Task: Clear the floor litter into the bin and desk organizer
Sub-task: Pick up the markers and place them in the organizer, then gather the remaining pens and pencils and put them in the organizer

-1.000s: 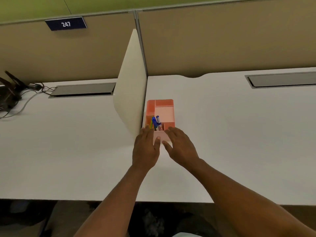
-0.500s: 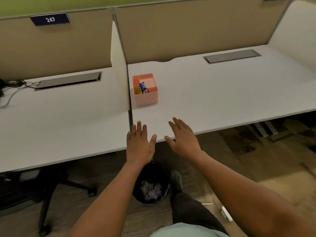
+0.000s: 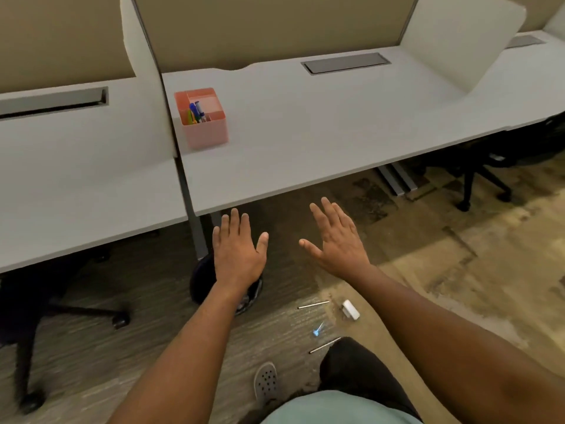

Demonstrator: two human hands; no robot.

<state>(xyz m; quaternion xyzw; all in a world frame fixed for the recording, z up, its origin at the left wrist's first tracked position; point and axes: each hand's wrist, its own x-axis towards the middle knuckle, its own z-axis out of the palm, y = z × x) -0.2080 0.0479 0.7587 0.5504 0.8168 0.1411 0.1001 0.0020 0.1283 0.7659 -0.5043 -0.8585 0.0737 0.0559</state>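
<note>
A pink desk organizer (image 3: 205, 133) holding several pens stands on the white desk (image 3: 305, 142) beside the divider. My left hand (image 3: 238, 252) hovers with straight fingers over the black bin (image 3: 199, 281), mostly hiding it. My right hand (image 3: 337, 241) is spread in the air above the floor, holding nothing. On the floor below lie two thin silver sticks (image 3: 313, 305) (image 3: 324, 345), a small blue pin-like piece (image 3: 317, 330) and a white stapler-like item (image 3: 350, 310).
A second desk (image 3: 76, 185) stretches left of the divider panel (image 3: 146, 96). Black office chairs stand at the left (image 3: 61, 310) and at the far right (image 3: 489, 166). My shoe (image 3: 266, 382) and knee (image 3: 351, 365) are on the carpet near the litter.
Both hands have left the organizer and drawn back off the desk edge. My view has dropped and swung right, bringing the bin and the floor litter into sight.
</note>
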